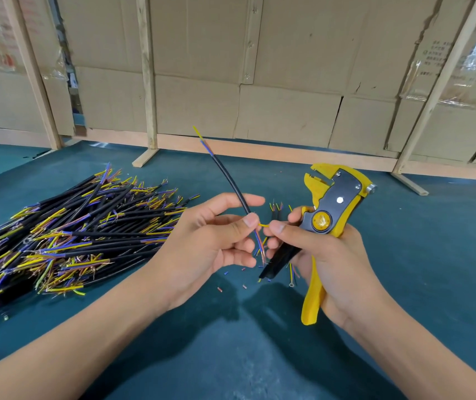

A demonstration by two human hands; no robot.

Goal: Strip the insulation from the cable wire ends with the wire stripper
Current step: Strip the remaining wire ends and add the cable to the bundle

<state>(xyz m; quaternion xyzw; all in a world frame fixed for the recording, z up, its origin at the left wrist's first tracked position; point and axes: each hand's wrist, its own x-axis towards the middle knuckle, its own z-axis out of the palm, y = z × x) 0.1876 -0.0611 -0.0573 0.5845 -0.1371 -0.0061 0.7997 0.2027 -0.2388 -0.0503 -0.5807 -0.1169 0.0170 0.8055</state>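
Note:
My left hand (210, 241) pinches a black cable (231, 177) between thumb and fingers; the cable rises up and away, with yellow and blue wires showing at its far end. At its near end a yellow wire (264, 225) sticks out sideways, and blue and reddish wires hang down. My right hand (320, 255) grips the yellow and black wire stripper (330, 209) by its handles, jaws pointing up. The same hand's thumb and forefinger pinch the tip of the yellow wire.
A big pile of black cables (66, 232) with yellow and blue wire ends lies on the teal table (432, 255) at the left. A few cables and small insulation scraps (244, 285) lie under my hands. A cardboard wall with wooden posts (147, 82) stands behind.

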